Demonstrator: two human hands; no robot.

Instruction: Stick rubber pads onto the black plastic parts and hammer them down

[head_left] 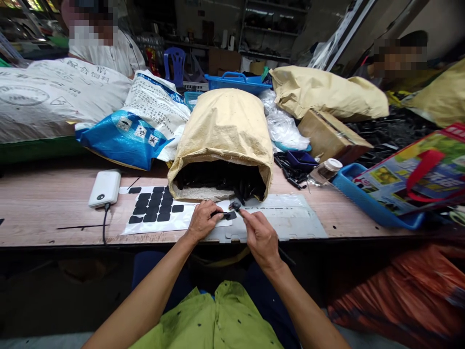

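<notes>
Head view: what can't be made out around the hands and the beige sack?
All in the head view:
- Black piece in the left hand: full shape, partly covered by that hand.
- Dark tip at the right hand and dark rod by its wrist: whether one piece; the hand hides the span.
- Beige sack: deeper contents, lost in shadow.

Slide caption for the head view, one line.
Left hand and right hand handle small black pieces before an open tan sack.

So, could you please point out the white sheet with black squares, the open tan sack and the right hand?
White sheet (180,221): head view, bare part.
Open tan sack (225,123): head view, upper side.
Right hand (263,238): head view, its back.
</notes>
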